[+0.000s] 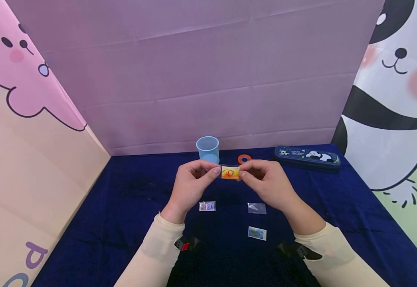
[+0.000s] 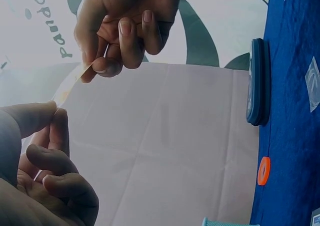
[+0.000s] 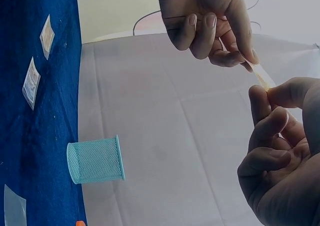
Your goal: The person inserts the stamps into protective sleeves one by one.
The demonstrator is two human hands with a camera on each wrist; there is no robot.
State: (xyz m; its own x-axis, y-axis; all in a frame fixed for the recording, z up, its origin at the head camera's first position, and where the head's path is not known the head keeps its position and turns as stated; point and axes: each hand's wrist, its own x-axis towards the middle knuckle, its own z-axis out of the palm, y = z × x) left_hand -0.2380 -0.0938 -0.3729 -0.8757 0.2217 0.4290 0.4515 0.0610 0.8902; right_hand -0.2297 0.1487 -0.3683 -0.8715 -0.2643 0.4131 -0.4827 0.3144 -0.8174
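A small yellow-and-orange stamp (image 1: 230, 172), with clear plastic about its edges, is held up above the table between both hands. The left hand (image 1: 196, 184) pinches its left end between thumb and forefinger. At the right end, the right hand (image 1: 265, 183) pinches it the same way. Both wrist views show it nearly edge-on, so how far the stamp sits inside the plastic is hard to tell. Below lie a purplish stamp in a sleeve (image 1: 207, 206), a clear plastic sleeve (image 1: 256, 208) and a blue-green stamp (image 1: 257, 233).
A light blue mesh cup (image 1: 207, 148) stands at the back of the dark blue cloth (image 1: 140, 199). Right of it lie an orange tape roll (image 1: 244, 159) and a navy pencil case (image 1: 307, 158) with a panda print. Two sleeved pieces (image 3: 31, 83) show in the right wrist view.
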